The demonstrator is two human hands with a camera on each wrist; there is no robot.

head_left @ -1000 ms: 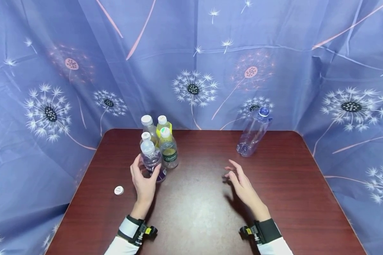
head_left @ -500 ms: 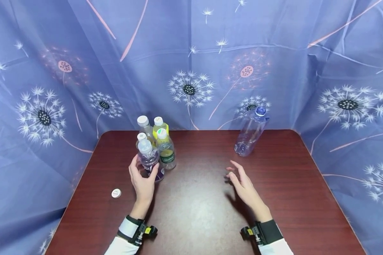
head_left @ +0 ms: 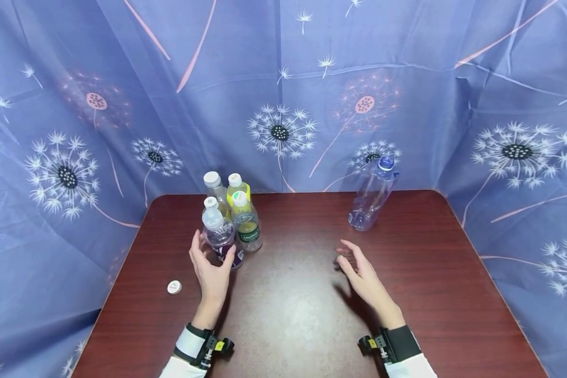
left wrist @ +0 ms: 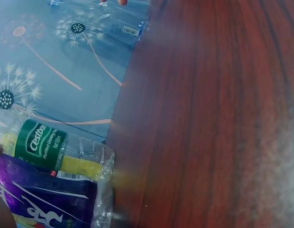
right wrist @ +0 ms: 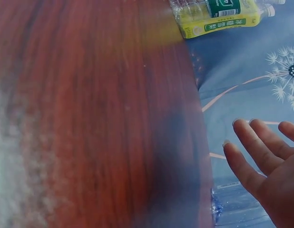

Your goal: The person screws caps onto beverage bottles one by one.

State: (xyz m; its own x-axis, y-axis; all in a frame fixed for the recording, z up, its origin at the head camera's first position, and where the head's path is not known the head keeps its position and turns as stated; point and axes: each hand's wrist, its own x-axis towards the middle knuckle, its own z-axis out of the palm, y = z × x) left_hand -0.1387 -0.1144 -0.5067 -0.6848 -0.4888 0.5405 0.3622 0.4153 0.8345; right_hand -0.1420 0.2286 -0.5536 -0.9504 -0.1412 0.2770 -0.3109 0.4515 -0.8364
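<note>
My left hand (head_left: 212,282) curves its fingers and thumb round a clear plastic bottle (head_left: 221,235) with a purple label and whitish cap. How firmly the fingers touch it, I cannot tell. In the left wrist view the purple-labelled bottle (left wrist: 52,190) fills the lower left, beside a green-labelled water bottle (left wrist: 44,142). Behind it stand a yellow-labelled bottle (head_left: 242,187) and a clear white-capped bottle (head_left: 220,192); another white cap (head_left: 210,203) shows, its bottle mostly hidden. My right hand (head_left: 366,281) hovers above the table, fingers relaxed, touching nothing.
A large bluish clear bottle (head_left: 369,202) with a blue cap stands at the back right of the dark red wooden table (head_left: 420,262). One loose white bottle cap (head_left: 174,287) lies left of my left hand. A blue dandelion-print curtain (head_left: 217,105) borders the table's back and sides.
The left fingers have spread a little wider round the purple-labelled bottle, and its cap has shifted slightly left. The whole view shifted slightly; the right hand stays nearly still.
</note>
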